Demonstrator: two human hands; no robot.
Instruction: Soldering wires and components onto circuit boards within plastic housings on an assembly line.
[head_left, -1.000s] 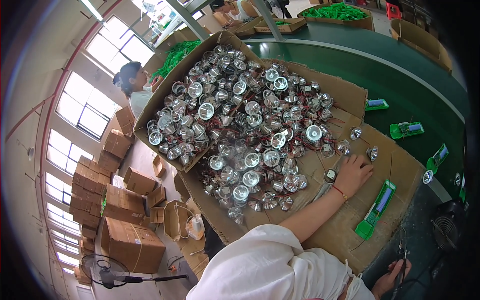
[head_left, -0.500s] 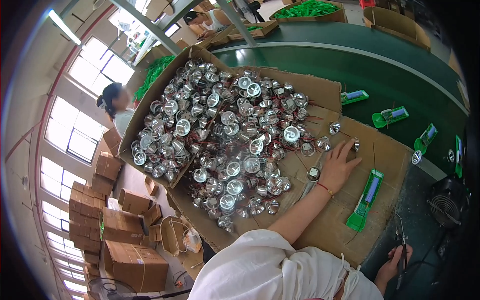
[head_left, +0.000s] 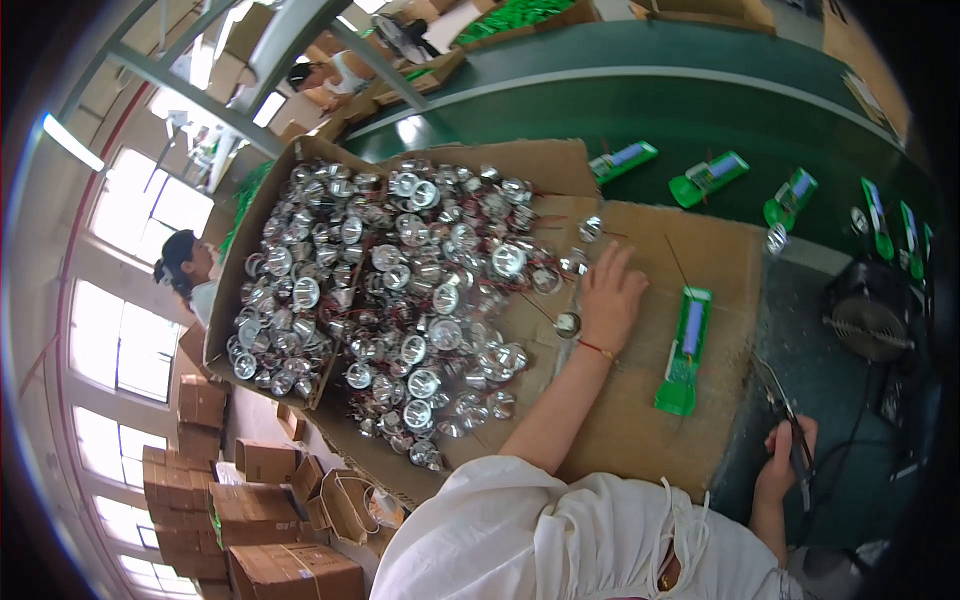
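My left hand [head_left: 612, 305] reaches palm down over the cardboard, fingers stretched and slightly apart; nothing shows in them, though the space underneath is hidden. Close by lie a few silvery lamp reflectors [head_left: 590, 228], one with its back [head_left: 567, 325] turned up near my wrist. To the right of this hand rests a green flashlight housing [head_left: 677, 390] with a purple battery cell [head_left: 693, 325] and a thin wire rising from its far end. My right hand [head_left: 785, 455], at the lower right, is closed around the dark handle of a soldering iron [head_left: 798, 440], its thin tip pointing away.
A cardboard box [head_left: 232, 285] and the cardboard before it carry a large heap of reflectors with red wires. More green housings [head_left: 710, 178] line the green bench [head_left: 560, 120]. A small black fan [head_left: 868, 310] stands at right. Two people sit farther off.
The view has shifted, so the bench and boxes sit farther left. A reflector seen by my left fingertips before is no longer visible. My right hand keeps hold of the soldering iron.
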